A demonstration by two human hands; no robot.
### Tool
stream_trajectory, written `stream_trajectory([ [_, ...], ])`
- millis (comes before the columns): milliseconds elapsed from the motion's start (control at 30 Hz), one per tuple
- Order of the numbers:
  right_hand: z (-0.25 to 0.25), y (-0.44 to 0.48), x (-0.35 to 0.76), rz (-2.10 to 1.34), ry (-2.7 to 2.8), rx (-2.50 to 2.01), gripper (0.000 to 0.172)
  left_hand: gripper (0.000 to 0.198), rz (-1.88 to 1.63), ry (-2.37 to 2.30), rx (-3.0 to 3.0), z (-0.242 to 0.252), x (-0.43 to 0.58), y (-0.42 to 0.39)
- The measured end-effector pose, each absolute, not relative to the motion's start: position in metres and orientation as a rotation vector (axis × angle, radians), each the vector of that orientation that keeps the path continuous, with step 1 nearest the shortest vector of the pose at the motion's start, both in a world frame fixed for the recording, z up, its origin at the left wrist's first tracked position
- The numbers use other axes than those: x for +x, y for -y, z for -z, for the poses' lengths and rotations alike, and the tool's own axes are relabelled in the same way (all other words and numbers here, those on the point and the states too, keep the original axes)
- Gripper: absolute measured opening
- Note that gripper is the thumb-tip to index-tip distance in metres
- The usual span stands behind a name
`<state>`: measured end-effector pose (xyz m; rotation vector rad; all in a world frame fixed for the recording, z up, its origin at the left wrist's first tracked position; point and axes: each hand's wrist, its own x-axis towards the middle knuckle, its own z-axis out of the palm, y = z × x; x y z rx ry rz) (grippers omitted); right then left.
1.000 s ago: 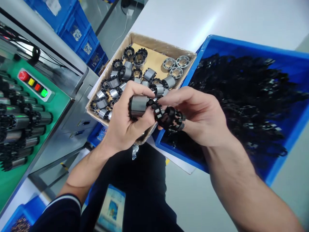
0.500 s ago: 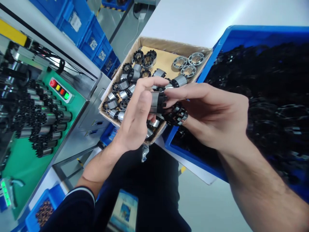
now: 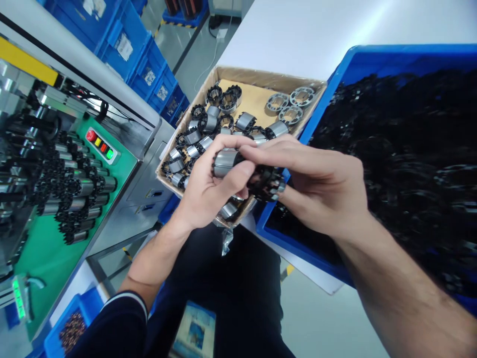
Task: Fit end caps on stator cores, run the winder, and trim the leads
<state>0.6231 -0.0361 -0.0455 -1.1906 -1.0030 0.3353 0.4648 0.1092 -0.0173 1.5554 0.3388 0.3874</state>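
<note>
My left hand [image 3: 210, 191] is shut around a grey metal cylinder with a black slotted end, probably a small stator core [image 3: 225, 164]. My right hand [image 3: 315, 186] pinches a cluster of black slotted plastic rings [image 3: 266, 183] close to the core's end, and its index finger lies across the top of the core. Below both hands sits a cardboard tray [image 3: 261, 77] holding several similar cores and several flat steel rings [image 3: 290, 115]. The part of the tray beneath my hands is hidden.
To the right, a blue crate [image 3: 372, 54] is heaped with black rings [image 3: 402, 149]. On the left stands a green machine panel [image 3: 48, 258] with rows of cores. Stacked blue crates [image 3: 149, 74] line the back, and a white table [image 3: 298, 35] lies beyond the tray.
The core has moved back left, with my left fingers curled around it. My right hand still pinches the black rings. The view has shifted slightly compared with one second ago.
</note>
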Motion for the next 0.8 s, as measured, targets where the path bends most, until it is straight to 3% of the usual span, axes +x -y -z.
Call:
stream_trajectory([
  [133,0.034,0.02,0.632,-0.395,0.802,-1.187,0.068,0.051,-0.555,-0.284,1.721,0.018,0.487,-0.147],
  [267,0.025,0.015,0.644,-0.425,0.64,-1.154,0.065,0.055,-0.642,-0.147,2.111,0.017,0.546,-0.212],
  [433,0.043,0.028,0.666,-0.449,0.423,-1.117,0.056,0.033,-0.553,-0.053,2.383,0.028,0.637,-0.275],
  [533,0.068,0.038,0.685,-0.44,0.341,-1.089,0.045,0.047,-0.386,-0.049,2.464,0.037,0.662,-0.283],
  [667,0.096,0.046,0.707,-0.444,0.417,-1.017,0.046,0.021,-0.191,-0.06,2.497,0.047,0.665,-0.272],
  [800,0.103,0.051,0.72,-0.418,0.49,-0.993,0.048,0.018,-0.232,-0.042,2.467,0.054,0.671,-0.255],
])
